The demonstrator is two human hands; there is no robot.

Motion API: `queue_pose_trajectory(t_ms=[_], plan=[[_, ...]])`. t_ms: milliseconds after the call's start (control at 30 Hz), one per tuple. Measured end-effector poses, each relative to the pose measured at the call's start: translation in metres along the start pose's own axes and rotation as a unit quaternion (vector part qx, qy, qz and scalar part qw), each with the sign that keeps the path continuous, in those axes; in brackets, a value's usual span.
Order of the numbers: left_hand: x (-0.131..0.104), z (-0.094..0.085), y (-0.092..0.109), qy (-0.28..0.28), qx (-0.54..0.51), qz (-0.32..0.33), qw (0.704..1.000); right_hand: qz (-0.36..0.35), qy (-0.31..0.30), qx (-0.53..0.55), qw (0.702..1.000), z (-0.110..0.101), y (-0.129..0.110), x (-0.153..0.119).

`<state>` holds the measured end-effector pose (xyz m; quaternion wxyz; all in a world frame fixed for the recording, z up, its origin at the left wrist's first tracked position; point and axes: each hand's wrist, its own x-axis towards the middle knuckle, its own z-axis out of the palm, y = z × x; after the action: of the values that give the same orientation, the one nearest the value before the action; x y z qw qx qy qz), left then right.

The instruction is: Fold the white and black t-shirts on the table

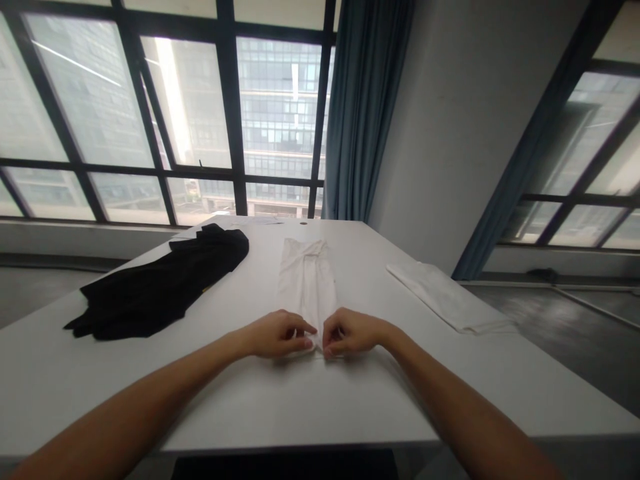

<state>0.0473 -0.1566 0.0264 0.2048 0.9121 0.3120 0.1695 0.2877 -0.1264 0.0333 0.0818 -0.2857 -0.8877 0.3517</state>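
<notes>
A white garment (310, 280), folded into a long narrow strip, lies lengthwise on the white table (280, 407) in front of me. At its near end my left hand (280, 335) pinches the cloth between thumb and fingers from the left. My right hand (350, 332) grips the same end from the right, its fingers curled and pressed together. Only a small gap parts the two hands, with a bit of raised cloth between them. The hands cover the rest of that near end.
A black garment (165, 287) lies loosely spread on the table's left side. On the right rests a folded white cloth (445, 293). Near the far edge is a thin white sheet (255, 220). Beyond stand windows, a blue curtain (367, 107) and a pillar (445, 120).
</notes>
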Motion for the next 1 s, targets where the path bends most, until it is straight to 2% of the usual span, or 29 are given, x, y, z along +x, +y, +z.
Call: queue_pose_trajectory(t_ms=[33,67,167,233,333,433,600,833,933,1000], plan=[[-0.001,-0.002,-0.002,-0.021,-0.007,0.003,1.000,0.013,-0.024,0.001,1.000,0.000,0.001,0.001],[-0.002,-0.004,-0.005,-0.036,-0.015,0.004,0.999,0.020,-0.021,-0.004,1.000,0.000,0.003,0.001],[-0.003,-0.013,-0.018,-0.044,-0.022,-0.004,0.999,0.022,0.088,-0.057,0.994,-0.010,0.013,-0.001],[-0.003,-0.019,-0.027,-0.029,0.001,-0.010,1.000,0.047,0.129,-0.104,0.985,-0.018,0.022,-0.004],[-0.008,-0.022,-0.040,-0.029,0.040,-0.005,0.999,0.096,0.118,-0.160,0.975,-0.023,0.032,-0.009],[-0.019,-0.024,-0.049,-0.044,0.036,0.013,0.998,0.106,0.092,-0.177,0.974,-0.021,0.034,-0.012],[-0.035,-0.023,-0.057,-0.041,0.029,0.008,0.999,0.070,0.069,-0.157,0.983,-0.019,0.030,-0.012],[-0.024,-0.009,-0.054,0.035,0.067,0.020,0.997,-0.024,0.119,-0.129,0.984,-0.022,0.035,-0.010],[-0.028,-0.016,-0.049,0.023,0.049,-0.003,0.999,-0.016,0.106,-0.091,0.990,-0.024,0.033,-0.014],[-0.031,-0.022,-0.046,0.000,-0.007,-0.007,1.000,-0.012,0.061,-0.038,0.997,-0.026,0.029,-0.017]])
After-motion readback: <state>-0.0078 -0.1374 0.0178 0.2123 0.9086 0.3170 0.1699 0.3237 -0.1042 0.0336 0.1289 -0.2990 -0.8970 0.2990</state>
